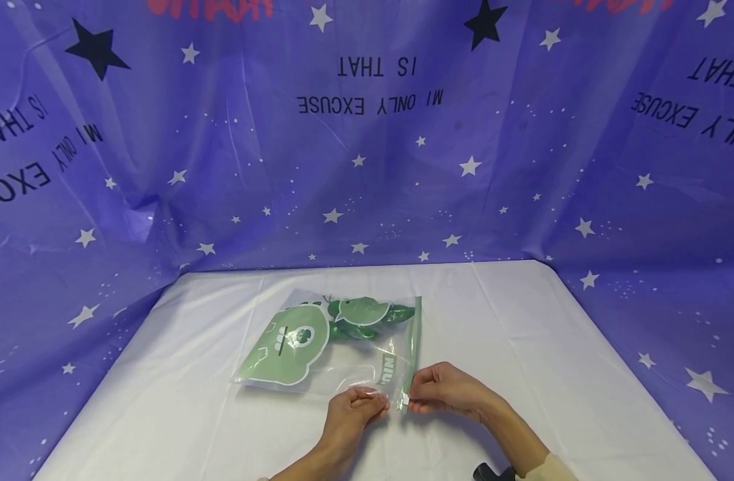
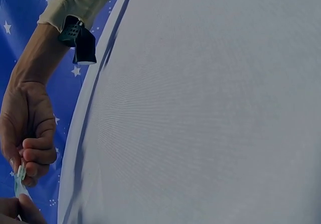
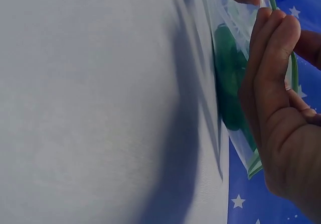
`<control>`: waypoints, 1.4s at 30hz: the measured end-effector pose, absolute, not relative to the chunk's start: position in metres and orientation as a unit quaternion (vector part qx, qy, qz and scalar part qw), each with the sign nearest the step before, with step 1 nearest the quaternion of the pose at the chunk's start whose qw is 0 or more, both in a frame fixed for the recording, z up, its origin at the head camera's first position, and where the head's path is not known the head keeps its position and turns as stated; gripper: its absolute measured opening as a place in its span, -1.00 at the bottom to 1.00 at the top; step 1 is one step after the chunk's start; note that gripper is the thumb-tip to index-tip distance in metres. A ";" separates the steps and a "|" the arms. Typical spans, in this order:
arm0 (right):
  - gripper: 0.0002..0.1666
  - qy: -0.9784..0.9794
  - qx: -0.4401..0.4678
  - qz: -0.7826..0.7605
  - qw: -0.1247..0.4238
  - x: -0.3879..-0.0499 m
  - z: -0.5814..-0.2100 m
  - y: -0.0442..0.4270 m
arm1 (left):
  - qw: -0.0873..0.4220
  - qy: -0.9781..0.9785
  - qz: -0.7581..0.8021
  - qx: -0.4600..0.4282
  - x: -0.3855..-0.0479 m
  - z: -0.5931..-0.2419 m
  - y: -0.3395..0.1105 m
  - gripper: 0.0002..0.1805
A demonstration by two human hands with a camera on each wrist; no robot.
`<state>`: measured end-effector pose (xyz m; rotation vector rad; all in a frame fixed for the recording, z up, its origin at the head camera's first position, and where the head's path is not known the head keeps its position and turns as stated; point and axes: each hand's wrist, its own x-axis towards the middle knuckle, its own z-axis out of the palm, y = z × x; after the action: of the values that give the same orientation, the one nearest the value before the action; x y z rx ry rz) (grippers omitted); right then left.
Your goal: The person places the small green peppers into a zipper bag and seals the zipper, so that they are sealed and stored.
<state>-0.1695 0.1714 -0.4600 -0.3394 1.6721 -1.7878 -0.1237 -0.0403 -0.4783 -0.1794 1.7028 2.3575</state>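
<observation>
A clear zip bag [image 1: 357,371] with pale green cartoon prints lies on the white table. Inside it are shiny dark green items [image 1: 351,331], partly covered by the print; their kind cannot be told. The green zip strip [image 1: 414,334] runs along the bag's right side. My left hand [image 1: 350,421] pinches the bag's near edge, close to the zip corner. At the strip's near end, beside a small white slider [image 1: 406,399], my right hand [image 1: 448,391] pinches the zip between thumb and fingers. In the right wrist view the right-hand fingers [image 3: 273,58] partly cover the bag.
White cloth covers the table [image 1: 511,334]. Purple fabric [image 1: 367,167] with stars and lettering hangs behind it and down both sides. A black wrist device [image 1: 493,473] is on the right forearm near the sleeve.
</observation>
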 end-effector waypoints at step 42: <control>-0.92 0.647 -0.001 -0.733 0.213 -0.199 -0.459 0.181 | 0.167 0.550 0.818 -0.012 -0.108 -0.471 -0.028 -0.85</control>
<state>-0.1987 0.1813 -0.4590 -0.0033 1.7954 -2.0339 -0.1083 -0.0281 -0.4710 -0.0353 1.5666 2.3284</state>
